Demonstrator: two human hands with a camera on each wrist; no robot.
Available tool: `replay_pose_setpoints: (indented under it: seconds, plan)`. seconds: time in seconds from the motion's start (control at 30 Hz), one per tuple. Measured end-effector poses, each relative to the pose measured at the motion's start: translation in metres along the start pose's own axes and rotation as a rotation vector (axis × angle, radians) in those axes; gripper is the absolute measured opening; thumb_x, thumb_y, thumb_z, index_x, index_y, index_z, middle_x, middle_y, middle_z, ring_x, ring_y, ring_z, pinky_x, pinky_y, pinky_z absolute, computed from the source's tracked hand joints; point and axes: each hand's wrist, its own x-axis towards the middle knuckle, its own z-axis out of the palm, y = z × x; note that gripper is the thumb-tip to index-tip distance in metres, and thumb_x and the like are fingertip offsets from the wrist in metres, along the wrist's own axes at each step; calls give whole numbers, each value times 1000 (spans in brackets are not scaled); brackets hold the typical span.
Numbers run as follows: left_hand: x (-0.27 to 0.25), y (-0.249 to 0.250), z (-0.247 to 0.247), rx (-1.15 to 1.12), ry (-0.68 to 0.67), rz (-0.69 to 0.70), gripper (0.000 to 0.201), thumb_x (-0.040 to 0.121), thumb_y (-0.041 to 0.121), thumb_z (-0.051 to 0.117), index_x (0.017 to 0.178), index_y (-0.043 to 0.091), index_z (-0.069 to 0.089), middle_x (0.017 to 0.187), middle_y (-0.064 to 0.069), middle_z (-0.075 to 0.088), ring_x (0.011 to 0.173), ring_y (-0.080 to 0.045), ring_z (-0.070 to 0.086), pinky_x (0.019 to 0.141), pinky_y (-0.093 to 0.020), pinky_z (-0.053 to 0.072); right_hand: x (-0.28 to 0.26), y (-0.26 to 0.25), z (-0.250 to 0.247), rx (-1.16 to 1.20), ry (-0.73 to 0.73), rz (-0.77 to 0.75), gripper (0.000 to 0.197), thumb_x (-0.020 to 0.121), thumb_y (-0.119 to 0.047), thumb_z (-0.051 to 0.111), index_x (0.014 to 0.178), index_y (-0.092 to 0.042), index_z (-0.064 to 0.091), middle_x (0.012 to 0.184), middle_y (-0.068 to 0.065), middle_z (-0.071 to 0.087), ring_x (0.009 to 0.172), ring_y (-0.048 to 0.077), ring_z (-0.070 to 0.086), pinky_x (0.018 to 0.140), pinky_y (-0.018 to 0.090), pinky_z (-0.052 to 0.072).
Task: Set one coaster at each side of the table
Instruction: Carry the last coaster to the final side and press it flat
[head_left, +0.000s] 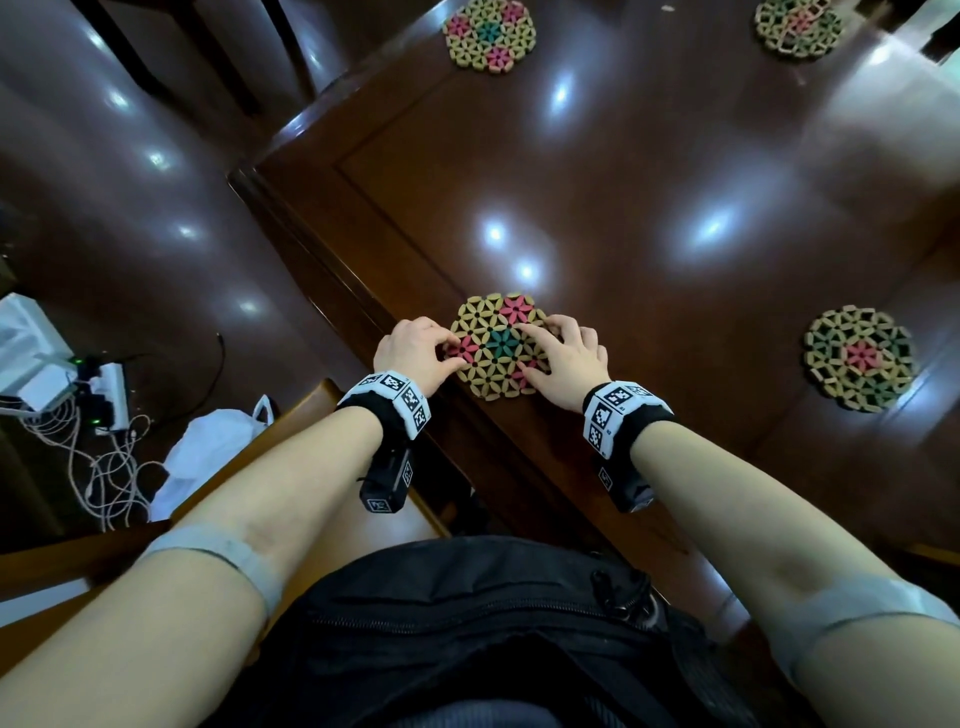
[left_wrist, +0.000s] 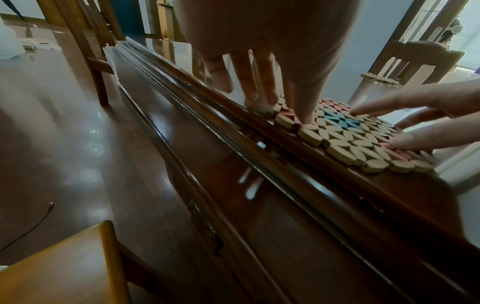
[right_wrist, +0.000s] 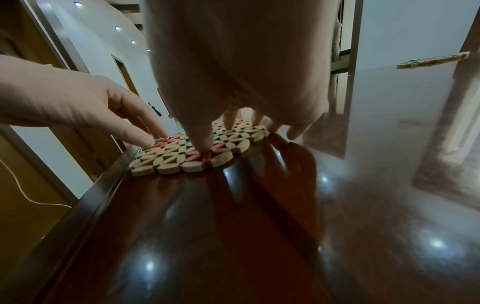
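Observation:
A round lattice coaster with pink and teal flowers lies flat at the near-left edge of the dark wooden table. Both hands rest on it. My left hand touches its left rim; in the left wrist view the left thumb presses on the coaster and the other fingers reach down beside it. My right hand lies on the right half with fingers spread, its thumb on the coaster. Three more coasters lie far left, far right and right.
A wooden chair seat stands just left of the table edge below my left arm. On the glossy floor lie a power strip with tangled cables and a white plastic bag. Another chair stands at the far left.

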Motion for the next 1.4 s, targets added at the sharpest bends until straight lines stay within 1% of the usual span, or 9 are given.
replay_pose_setpoints:
  seconds: [0.2,0.33,0.5,0.73,0.83,1.0,1.2,1.3,1.4]
  plan:
    - [2,-1,-1,9,-3,8,28,82,49,65,101,30,71,107,4,64,109,-22,54,85,-38,46,1,0,-2,11,-19,-8,55,89,-43,53,141,-44,33,149,-2,25,133,32,24,109,47,25]
    - [1,-2,0,0,-1,12,25,82,47,66,100,29,72,106,4,65,108,-22,56,82,-37,47,-1,1,0,7,-7,-9,55,89,-44,53,140,-46,33,150,-3,26,133,32,25,108,48,26]
    - [2,-2,-1,3,-10,16,24,82,46,67,99,28,72,106,3,65,107,-22,56,83,-38,49,-3,0,2,5,-3,2,55,88,-45,53,140,-46,34,149,-2,26,130,32,28,107,47,27]
    - [1,-4,-1,2,-31,14,23,81,46,67,98,30,71,108,4,65,108,-22,55,85,-39,49,-4,0,0,5,-14,1,55,88,-46,54,139,-44,36,149,-2,26,130,32,26,108,47,26]
    - [1,-3,-2,1,-34,16,24,81,46,68,97,29,71,108,4,65,108,-21,56,83,-38,49,-3,0,0,-1,-23,2,54,88,-46,54,139,-45,35,149,-2,25,131,32,26,108,47,26]
    - [0,-1,-1,-9,-47,8,23,80,46,69,96,30,71,107,4,64,106,-21,57,83,-39,51,-2,1,-2,-11,-29,-1,54,89,-45,53,140,-45,35,149,-3,25,131,31,25,109,47,26]
    - [0,1,-2,-10,-67,4,23,80,46,69,95,29,71,107,4,64,106,-20,57,84,-38,50,-2,1,-4,-10,-49,-4,55,90,-42,53,141,-45,34,152,-3,24,135,32,22,110,49,25]
    - [-1,2,-4,-14,-73,4,23,80,46,70,94,28,72,108,4,66,104,-19,60,83,-37,51,-2,1,-6,-11,-54,-6,54,91,-40,53,141,-45,34,153,-4,24,137,32,21,111,48,25]
    - [-3,2,-5,-19,-65,-9,23,80,46,69,95,28,73,110,6,67,106,-19,59,85,-36,50,-2,0,-6,-13,-58,-11,54,91,-39,53,141,-45,34,153,-4,24,136,30,21,111,47,24]
